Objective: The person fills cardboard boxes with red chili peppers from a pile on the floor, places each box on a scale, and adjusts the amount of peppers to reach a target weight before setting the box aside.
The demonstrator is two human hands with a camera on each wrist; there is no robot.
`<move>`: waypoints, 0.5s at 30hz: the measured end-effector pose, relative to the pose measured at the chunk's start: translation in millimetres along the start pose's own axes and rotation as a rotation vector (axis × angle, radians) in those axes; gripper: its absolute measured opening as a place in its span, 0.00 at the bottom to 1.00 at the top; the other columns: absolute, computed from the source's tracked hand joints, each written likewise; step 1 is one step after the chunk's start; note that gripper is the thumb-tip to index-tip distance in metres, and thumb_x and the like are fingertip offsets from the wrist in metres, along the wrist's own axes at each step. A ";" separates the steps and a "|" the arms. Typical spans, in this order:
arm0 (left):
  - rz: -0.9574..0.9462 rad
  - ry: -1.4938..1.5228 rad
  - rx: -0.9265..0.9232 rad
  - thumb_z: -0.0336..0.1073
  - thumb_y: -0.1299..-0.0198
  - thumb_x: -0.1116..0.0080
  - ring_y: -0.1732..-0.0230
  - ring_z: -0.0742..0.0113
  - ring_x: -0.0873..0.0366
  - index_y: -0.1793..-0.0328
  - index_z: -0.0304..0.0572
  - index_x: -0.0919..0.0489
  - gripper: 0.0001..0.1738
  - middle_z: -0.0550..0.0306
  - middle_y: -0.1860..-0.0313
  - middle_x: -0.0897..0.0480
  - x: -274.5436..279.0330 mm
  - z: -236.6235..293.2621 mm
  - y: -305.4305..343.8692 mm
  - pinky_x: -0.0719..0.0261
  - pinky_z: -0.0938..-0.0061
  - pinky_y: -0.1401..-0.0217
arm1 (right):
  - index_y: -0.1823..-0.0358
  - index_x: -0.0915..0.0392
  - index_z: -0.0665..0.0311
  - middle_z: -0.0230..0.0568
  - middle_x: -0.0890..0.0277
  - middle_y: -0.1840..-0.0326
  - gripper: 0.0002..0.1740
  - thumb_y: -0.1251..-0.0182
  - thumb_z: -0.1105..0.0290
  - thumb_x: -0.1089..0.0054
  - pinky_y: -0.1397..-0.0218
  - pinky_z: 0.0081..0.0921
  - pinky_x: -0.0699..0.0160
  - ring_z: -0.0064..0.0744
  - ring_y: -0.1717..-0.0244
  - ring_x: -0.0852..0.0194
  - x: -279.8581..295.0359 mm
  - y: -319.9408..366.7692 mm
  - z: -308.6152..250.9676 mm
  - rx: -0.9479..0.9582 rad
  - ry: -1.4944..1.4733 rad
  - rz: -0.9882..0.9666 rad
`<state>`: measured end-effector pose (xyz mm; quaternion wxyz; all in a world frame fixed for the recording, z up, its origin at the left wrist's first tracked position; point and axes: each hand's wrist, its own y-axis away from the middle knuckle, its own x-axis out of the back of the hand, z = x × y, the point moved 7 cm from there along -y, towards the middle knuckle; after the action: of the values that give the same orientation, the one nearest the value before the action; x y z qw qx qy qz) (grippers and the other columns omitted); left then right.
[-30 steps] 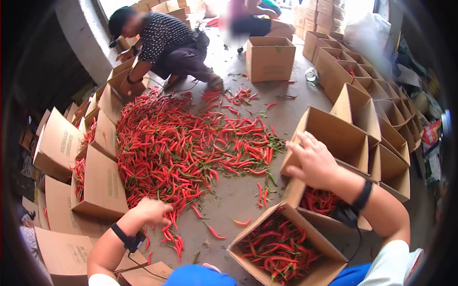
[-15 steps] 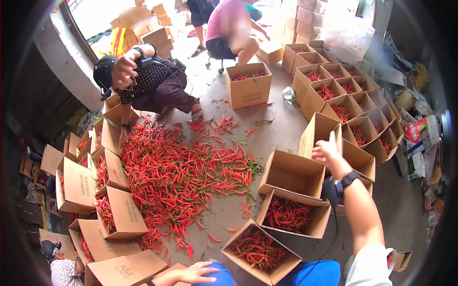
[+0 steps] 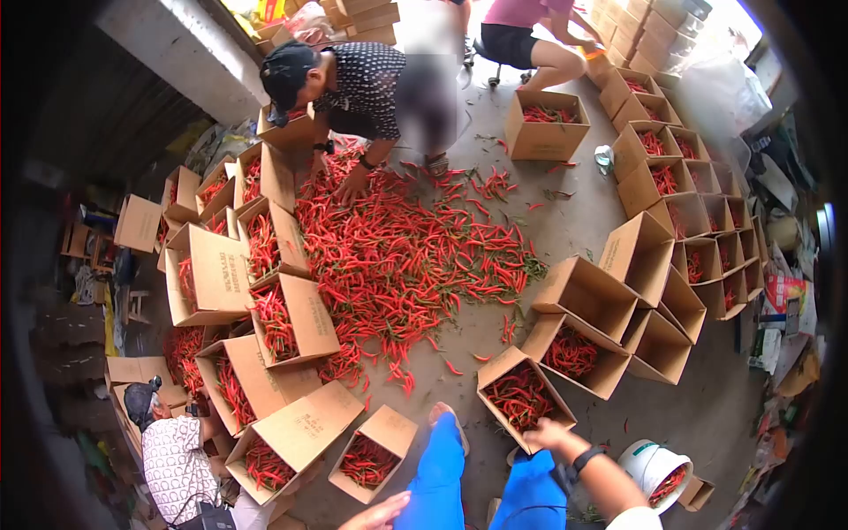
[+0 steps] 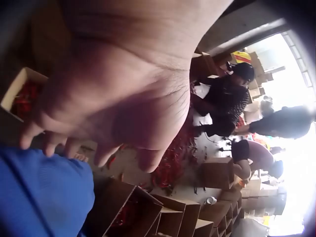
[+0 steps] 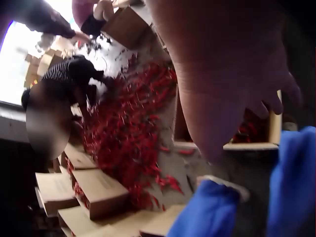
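Note:
My left hand (image 3: 380,514) hovers beside the left knee in blue trousers (image 3: 439,473), holding nothing; in the left wrist view its fingers (image 4: 106,154) hang loosely spread. My right hand (image 3: 552,435) is at the near rim of a cardboard box (image 3: 549,402) filled with red chili peppers (image 3: 517,397). In the right wrist view the right fingers (image 5: 274,101) hang relaxed over that box, with part of its inside hidden behind the hand. A large pile of red chilies (image 3: 397,265) covers the floor ahead, some with green stems.
Partly filled and unfilled boxes (image 3: 587,296) stand on the right. Chili-filled boxes (image 3: 296,322) line the pile's left side. A white bucket (image 3: 640,459) stands right of my knees. A person in a dotted shirt (image 3: 367,88) bends over the pile; another person (image 3: 177,450) sits at lower left.
My right hand has come down from above the unfilled boxes to the near chili box. My left hand has drawn back from the pile to my knee. The head view has shifted.

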<state>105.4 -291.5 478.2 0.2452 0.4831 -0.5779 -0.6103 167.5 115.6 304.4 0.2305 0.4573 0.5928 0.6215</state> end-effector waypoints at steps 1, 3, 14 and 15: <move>0.018 0.026 0.036 0.68 0.39 0.52 0.21 0.56 0.58 0.22 0.64 0.45 0.43 0.61 0.21 0.47 2.3 -11.7 18.6 0.59 0.41 0.28 | 0.28 0.45 0.71 0.65 0.40 0.30 0.60 0.51 0.31 0.39 0.30 0.40 0.37 0.55 0.29 0.40 -37.7 21.9 -1.0 0.003 0.042 -0.335; 0.064 0.040 0.248 0.64 0.36 0.52 0.23 0.60 0.49 0.23 0.59 0.41 0.39 0.61 0.24 0.40 29.4 -74.0 9.9 0.50 0.47 0.28 | 0.25 0.48 0.62 0.65 0.44 0.28 0.60 0.51 0.28 0.41 0.26 0.42 0.45 0.56 0.26 0.47 -92.6 74.6 -2.4 0.038 0.213 -0.272; 0.173 0.219 0.064 0.51 0.35 0.47 0.39 0.63 0.27 0.35 0.50 0.28 0.25 0.59 0.41 0.21 56.9 -57.9 15.0 0.29 0.62 0.41 | 0.27 0.43 0.58 0.53 0.39 0.29 0.51 0.45 0.34 0.38 0.26 0.38 0.45 0.47 0.27 0.45 -73.7 144.7 -78.5 0.370 -0.022 -0.608; 0.157 0.319 0.035 0.51 0.36 0.46 0.40 0.63 0.27 0.36 0.49 0.28 0.26 0.58 0.41 0.21 65.1 -55.9 15.9 0.28 0.62 0.41 | 0.23 0.50 0.56 0.54 0.46 0.25 0.56 0.46 0.34 0.37 0.25 0.36 0.47 0.46 0.24 0.51 -71.3 148.6 -68.8 0.301 -0.061 -0.656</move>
<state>123.2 -376.9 480.8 0.3724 0.5315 -0.5781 -0.4946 181.5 -8.1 432.5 0.3653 0.2899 0.7857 0.4065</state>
